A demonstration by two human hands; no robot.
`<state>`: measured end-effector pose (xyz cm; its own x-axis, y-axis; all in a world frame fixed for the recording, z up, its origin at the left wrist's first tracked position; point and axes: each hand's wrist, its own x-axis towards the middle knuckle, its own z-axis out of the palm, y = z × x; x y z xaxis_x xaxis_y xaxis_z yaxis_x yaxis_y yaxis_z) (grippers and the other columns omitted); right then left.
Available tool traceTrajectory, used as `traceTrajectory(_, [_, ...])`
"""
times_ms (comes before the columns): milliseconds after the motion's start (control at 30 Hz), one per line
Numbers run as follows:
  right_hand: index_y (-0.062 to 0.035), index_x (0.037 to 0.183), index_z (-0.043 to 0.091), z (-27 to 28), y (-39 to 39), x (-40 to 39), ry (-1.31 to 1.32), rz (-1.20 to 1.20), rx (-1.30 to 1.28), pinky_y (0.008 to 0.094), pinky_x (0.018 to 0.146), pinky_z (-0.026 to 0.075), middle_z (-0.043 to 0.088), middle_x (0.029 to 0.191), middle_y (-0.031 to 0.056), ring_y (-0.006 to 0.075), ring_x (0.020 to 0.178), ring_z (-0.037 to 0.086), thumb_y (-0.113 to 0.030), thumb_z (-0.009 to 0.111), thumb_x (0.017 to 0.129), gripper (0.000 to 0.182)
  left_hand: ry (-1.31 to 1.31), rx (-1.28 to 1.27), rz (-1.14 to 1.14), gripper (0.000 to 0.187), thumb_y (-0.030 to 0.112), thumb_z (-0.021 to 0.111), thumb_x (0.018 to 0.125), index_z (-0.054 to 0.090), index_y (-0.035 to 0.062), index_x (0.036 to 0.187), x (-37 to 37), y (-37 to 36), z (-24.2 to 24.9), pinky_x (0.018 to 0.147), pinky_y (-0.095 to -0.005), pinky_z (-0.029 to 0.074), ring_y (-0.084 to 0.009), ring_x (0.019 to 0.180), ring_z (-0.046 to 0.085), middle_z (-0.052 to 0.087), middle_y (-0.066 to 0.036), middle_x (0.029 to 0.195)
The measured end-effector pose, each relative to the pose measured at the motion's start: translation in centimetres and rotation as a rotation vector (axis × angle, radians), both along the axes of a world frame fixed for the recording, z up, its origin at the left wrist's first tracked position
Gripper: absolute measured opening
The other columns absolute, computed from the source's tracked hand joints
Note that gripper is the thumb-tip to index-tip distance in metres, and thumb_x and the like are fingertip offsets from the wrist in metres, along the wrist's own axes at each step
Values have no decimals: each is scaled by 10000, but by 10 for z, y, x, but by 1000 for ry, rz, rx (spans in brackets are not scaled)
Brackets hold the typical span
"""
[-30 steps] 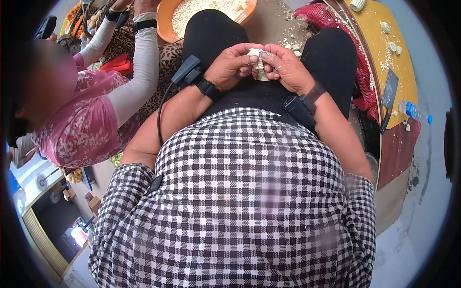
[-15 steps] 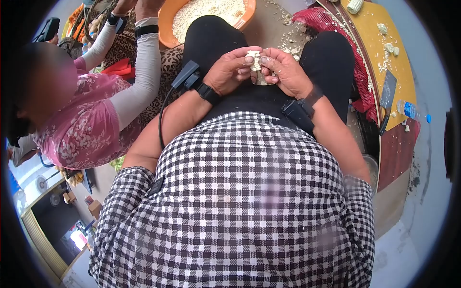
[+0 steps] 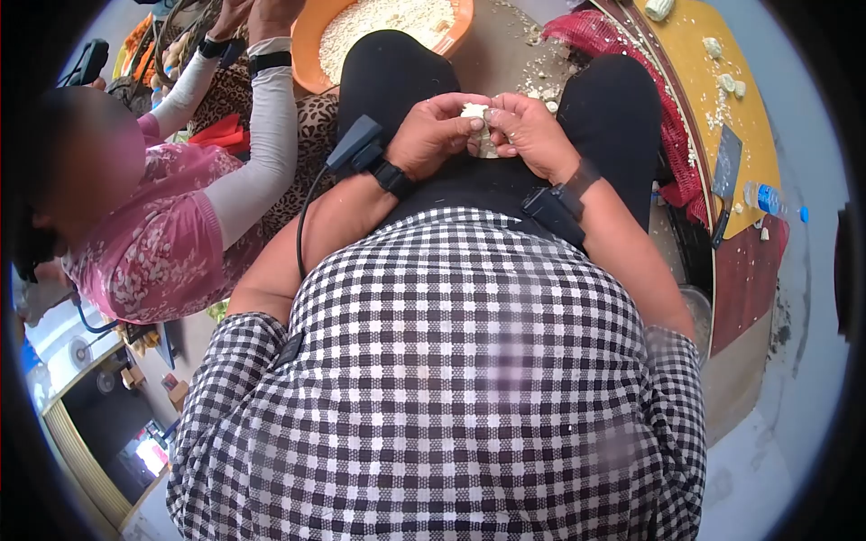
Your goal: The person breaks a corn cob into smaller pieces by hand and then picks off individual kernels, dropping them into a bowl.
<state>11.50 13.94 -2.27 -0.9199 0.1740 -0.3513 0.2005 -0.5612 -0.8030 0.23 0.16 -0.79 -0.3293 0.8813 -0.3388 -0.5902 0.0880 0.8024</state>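
Over a floor (image 3: 505,50) littered with pale bits, pinches a pale, knobbly piece (image 3: 474,110) above the lap (image 3: 451,180) with the curled fingers of left hand (image 3: 435,137) and right hand (image 3: 538,140). Has an orange basin (image 3: 308,47) of pale kernels (image 3: 383,25) far left, red mesh (image 3: 672,126) beside the right knee (image 3: 613,95). Farther right, has a yellow board (image 3: 744,90), knife (image 3: 725,171) and bottle (image 3: 765,197); sits near a co-worker (image 3: 158,221) at left.

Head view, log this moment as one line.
left hand: pinching pale piece | right hand: pinching same piece | orange basin: holds pale bits | cleaver: blade on yellow board
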Motion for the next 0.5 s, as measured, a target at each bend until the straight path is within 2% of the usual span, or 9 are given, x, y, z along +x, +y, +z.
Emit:
traceTrajectory(200, [46, 940, 541, 6, -1, 0, -115, 27, 139, 175, 449, 406, 537, 702, 53, 82, 570, 517, -92, 518, 876, 153, 75, -18, -77, 359, 82, 645, 812, 560, 7, 1152, 0, -1, 0, 532, -150, 353, -29, 636, 463, 608, -13, 909])
traceTrajectory(500, [33, 969, 530, 1, -1, -1, -44, 16, -32, 178, 431, 338, 481, 674, 31, 73, 546, 442, -85, 498, 885, 148, -30, -22, -88, 366, 114, 634, 831, 547, 18, 1173, -5, -1, -1, 534, -146, 349, -26, 609, 414, 588, 6, 913])
